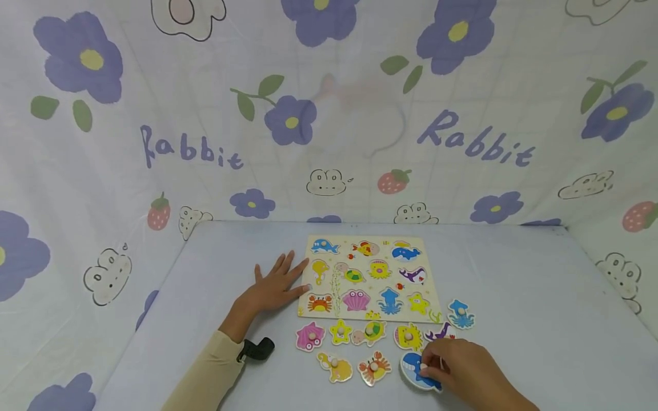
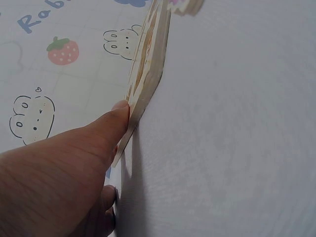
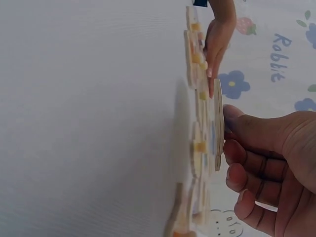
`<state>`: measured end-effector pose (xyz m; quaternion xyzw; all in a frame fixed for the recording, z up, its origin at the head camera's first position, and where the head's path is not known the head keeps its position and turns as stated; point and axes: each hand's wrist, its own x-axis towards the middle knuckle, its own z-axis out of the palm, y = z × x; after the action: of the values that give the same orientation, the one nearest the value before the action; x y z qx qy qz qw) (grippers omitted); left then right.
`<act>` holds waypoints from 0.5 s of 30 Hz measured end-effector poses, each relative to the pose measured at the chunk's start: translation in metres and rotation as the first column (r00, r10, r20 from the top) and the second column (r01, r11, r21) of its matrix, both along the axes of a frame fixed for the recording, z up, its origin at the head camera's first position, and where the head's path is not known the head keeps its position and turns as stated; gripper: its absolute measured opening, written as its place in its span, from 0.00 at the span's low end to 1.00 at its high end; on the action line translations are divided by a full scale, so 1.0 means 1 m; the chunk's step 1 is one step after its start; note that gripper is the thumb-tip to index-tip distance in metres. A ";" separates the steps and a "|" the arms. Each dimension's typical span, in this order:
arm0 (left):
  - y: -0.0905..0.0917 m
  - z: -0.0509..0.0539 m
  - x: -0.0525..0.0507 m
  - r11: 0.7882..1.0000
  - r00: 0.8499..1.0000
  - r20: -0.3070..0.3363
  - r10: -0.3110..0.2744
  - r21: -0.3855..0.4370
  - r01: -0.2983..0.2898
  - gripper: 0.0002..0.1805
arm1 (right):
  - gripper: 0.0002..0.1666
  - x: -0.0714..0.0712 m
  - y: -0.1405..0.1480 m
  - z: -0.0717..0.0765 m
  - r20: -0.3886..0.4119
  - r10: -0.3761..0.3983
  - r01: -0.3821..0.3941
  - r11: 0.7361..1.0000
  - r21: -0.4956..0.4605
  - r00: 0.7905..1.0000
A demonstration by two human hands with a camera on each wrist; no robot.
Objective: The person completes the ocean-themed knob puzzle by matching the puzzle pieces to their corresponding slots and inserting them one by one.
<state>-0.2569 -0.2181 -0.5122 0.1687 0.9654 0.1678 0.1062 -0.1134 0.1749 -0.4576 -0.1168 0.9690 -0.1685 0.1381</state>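
Right hand pinching a blue whale piece by its knob, left hand at the board

From my remote seat I see a cream wooden puzzle board (image 1: 345,244) near the far edge of the pale worktop (image 1: 514,285). The person's left hand (image 1: 272,288) lies with fingers spread, touching the board's left edge, probably to steady it. The right hand (image 1: 462,365) has thumb and forefinger clamped on the knob of a blue-and-white wooden whale piece (image 1: 413,368), off the board's near right corner; the knob seems the natural handle. My right wrist view is edge-on, so the whale looks slightly raised, but I cannot judge how much.

Between whale and board lie a yellow wooden octopus piece (image 1: 406,330) and a purple wooden fish-shaped piece (image 1: 437,332), partly hidden by the hand. A blue wooden squid piece (image 1: 461,319) sits just beside that corner. Leftward, along the near edge, are pink shell (image 1: 308,330), yellow star (image 1: 340,325) and green turtle (image 1: 377,329) pieces.
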 end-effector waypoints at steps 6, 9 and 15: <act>0.000 0.001 -0.001 1.000 1.000 -0.004 0.001 0.002 -0.001 0.41 | 0.08 -0.003 0.000 0.018 -0.052 -0.010 0.008 0.999 -0.037 0.999; 0.000 0.001 -0.001 1.000 1.000 0.005 0.002 0.007 -0.002 0.41 | 0.09 -0.007 0.003 0.026 -0.115 0.022 -0.025 0.999 -0.030 0.993; 0.000 -0.002 -0.003 1.000 1.000 0.016 0.006 -0.017 -0.006 0.41 | 0.10 -0.020 0.009 0.040 -0.198 0.090 -0.094 0.996 -0.011 0.976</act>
<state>-0.2596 -0.2182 -0.5143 0.1634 0.9664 0.1614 0.1151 -0.1331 0.1840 -0.4174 -0.1789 0.9697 -0.1591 0.0478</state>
